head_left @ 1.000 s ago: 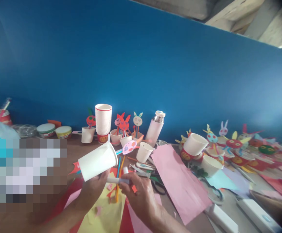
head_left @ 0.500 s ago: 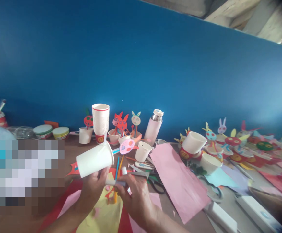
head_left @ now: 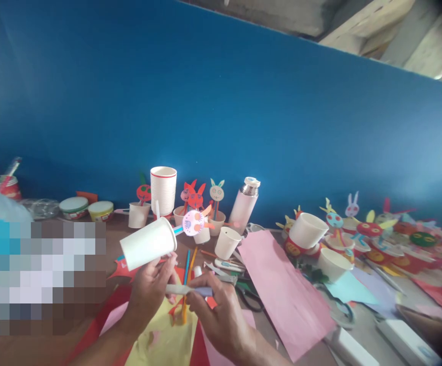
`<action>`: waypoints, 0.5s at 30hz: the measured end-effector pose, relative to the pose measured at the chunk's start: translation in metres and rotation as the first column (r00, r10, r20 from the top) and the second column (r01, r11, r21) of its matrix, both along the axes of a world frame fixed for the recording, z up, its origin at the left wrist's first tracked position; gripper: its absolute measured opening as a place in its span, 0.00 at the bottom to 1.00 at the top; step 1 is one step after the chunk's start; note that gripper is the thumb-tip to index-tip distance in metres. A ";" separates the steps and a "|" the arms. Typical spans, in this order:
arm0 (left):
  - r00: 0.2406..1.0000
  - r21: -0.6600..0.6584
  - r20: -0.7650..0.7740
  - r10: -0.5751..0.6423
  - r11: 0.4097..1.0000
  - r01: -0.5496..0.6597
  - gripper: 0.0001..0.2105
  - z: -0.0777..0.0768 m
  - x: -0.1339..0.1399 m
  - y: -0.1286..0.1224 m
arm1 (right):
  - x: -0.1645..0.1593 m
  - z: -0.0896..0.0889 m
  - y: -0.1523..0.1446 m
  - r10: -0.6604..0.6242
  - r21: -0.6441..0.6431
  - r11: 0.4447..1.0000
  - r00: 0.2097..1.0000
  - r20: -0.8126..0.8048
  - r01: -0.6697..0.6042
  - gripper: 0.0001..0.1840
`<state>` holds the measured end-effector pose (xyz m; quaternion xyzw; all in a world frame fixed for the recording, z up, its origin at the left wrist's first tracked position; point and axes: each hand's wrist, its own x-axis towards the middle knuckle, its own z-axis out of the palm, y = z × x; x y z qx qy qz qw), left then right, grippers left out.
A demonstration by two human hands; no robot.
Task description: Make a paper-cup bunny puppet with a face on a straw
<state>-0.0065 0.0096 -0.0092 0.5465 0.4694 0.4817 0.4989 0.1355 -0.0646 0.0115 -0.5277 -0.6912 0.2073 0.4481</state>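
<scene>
Interior of the tilted white cup point(head_left: 148, 245) above the left hand point(head_left: 153, 282) faces away, unseen; base of the cup stack point(head_left: 163, 188) partly hidden behind it. Right hand point(head_left: 221, 307) covers part of the pen point(head_left: 177, 290); forearms cut off at bottom edge. Paper figures point(head_left: 422, 239) far right blurred.
</scene>
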 end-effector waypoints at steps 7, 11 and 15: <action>0.999 0.041 -0.015 0.042 0.998 -0.041 0.13 -0.008 -0.001 -0.001 | 0.002 -0.005 -0.001 0.138 -0.108 0.983 0.985 -0.106 -0.149 0.08; 0.994 0.076 -0.079 0.082 0.994 -0.076 0.15 -0.014 -0.002 -0.002 | -0.003 -0.014 -0.002 0.195 -0.093 0.969 0.942 -0.272 -0.227 0.07; 0.990 0.092 -0.115 0.080 0.993 -0.070 0.15 -0.012 -0.001 -0.003 | -0.007 -0.017 -0.003 0.188 -0.104 0.966 0.917 -0.350 -0.238 0.08</action>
